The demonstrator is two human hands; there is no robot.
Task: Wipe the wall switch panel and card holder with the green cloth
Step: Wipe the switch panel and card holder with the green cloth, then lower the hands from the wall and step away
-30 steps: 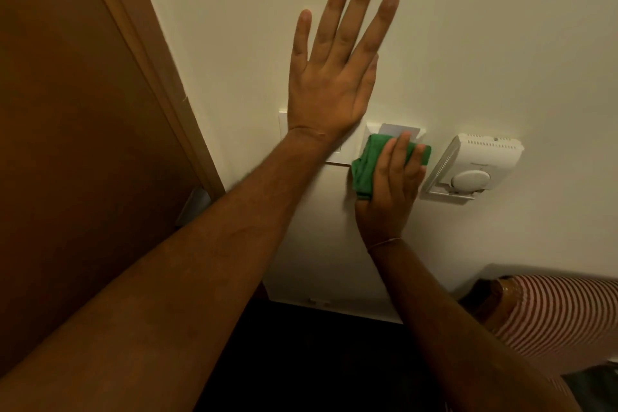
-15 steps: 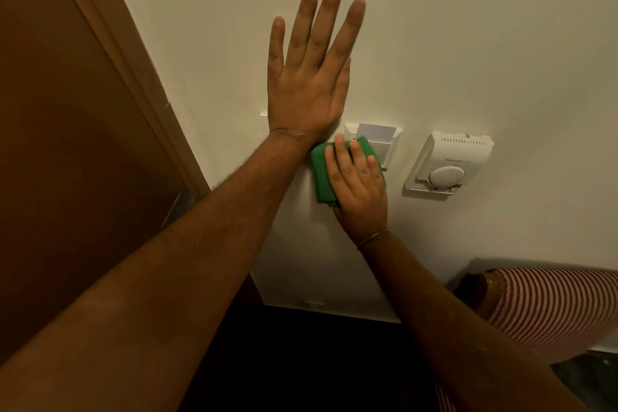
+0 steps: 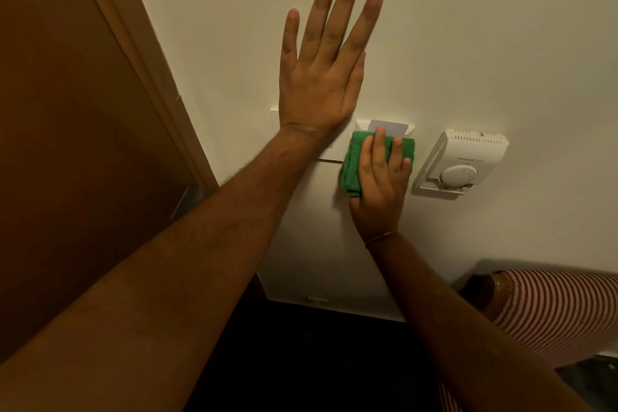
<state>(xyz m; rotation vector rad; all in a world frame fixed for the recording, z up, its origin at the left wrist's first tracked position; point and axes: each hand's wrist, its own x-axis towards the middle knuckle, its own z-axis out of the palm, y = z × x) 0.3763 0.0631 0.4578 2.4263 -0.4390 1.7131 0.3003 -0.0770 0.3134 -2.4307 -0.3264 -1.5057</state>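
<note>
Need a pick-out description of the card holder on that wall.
On the cream wall right of the brown door, three white fixtures sit in a row. The white card holder is the middle one, under the green cloth; it alone has a pale card protruding upward.

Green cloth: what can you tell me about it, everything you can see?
The cloth is bright green, soft-looking and folded into a thick pad. The right hand presses it flat against the wall, over the lower part of the card holder, just below the white card. Fingers cover its middle; green shows at the left, top and right edges.
</note>
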